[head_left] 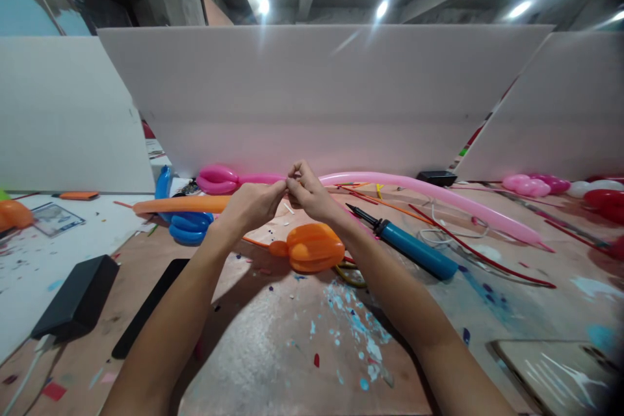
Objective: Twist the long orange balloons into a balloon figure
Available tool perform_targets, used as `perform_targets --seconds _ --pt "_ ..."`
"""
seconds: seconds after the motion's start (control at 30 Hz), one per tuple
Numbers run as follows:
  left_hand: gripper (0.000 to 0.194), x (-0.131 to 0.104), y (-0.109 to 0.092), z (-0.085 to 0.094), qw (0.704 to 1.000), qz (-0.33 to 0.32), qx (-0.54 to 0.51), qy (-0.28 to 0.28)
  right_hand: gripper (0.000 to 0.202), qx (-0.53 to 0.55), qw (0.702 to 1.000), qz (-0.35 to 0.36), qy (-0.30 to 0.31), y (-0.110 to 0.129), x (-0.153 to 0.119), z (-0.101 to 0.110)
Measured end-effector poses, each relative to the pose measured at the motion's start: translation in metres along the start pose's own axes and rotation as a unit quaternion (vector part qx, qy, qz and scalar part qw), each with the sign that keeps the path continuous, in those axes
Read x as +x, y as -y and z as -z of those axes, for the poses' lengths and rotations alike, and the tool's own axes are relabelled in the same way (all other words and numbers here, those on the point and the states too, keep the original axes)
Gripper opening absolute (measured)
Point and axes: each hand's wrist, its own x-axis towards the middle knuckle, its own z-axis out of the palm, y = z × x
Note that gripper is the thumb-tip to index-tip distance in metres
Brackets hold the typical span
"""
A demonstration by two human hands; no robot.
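Note:
Above the middle of the table, my left hand (258,203) and my right hand (308,192) meet with their fingertips pinched together. Whatever sits between the fingers is too small or hidden to make out. Behind the right hand runs a long pale pink balloon (414,187); a magenta balloon (219,179) with a looped end reaches behind the left hand. I cannot tell whether either is held. A long inflated orange balloon (180,205) passes behind my left wrist, next to a twisted blue balloon (189,226). Below the hands rests an orange balloon bundle (316,247).
A blue hand pump (416,250) lies right of the right forearm, among uninflated red strips (487,260). At left are a black box (75,299) with a cable and a dark flat slab (146,312). A phone (560,374) lies front right. White panels (322,91) stand behind.

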Motion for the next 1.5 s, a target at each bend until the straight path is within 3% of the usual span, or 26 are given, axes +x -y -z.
perform_targets --seconds 0.13,0.3,0.5,0.8,1.2,1.5 --pt "0.031 -0.002 0.007 0.004 1.000 0.019 0.010 -0.009 0.015 0.056 0.998 -0.016 0.039 0.013 -0.003 0.016" --pt "0.031 -0.002 0.008 0.003 1.000 0.012 -0.010 -0.019 0.037 -0.031 0.999 -0.007 0.020 0.020 -0.007 0.030" --pt "0.027 -0.003 0.002 0.006 1.000 0.001 -0.021 -0.019 0.019 -0.113 0.993 0.026 0.005 0.015 -0.006 0.024" --pt "0.026 -0.003 0.001 0.007 0.999 -0.012 -0.022 -0.024 0.014 -0.148 0.988 0.035 -0.020 0.017 -0.009 0.021" --pt "0.027 -0.003 -0.002 0.006 0.998 -0.034 -0.032 -0.037 0.015 -0.140 0.989 0.030 -0.021 0.014 -0.009 0.025" --pt "0.028 -0.003 -0.001 0.009 1.000 -0.009 -0.018 0.004 0.027 -0.195 0.980 0.039 -0.015 0.014 -0.008 0.023"
